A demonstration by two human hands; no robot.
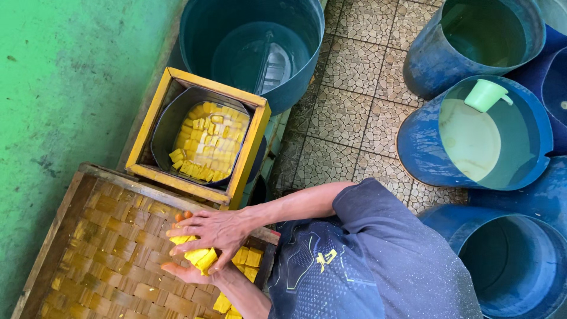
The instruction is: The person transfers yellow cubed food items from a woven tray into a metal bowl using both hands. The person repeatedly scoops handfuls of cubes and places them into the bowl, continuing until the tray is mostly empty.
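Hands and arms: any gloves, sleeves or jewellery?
No gloves on the right hand or the left hand, and both forearms are uncovered. A short sleeve belongs to a dark grey-blue shirt with thin yellow-green line markings on its front. No watch or rings are visible.

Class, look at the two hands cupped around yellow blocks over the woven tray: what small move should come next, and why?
Probably lift the cupped blocks toward the bucket in the yellow frame. Both hands, right over left, already enclose them, and that bucket holds similar blocks.
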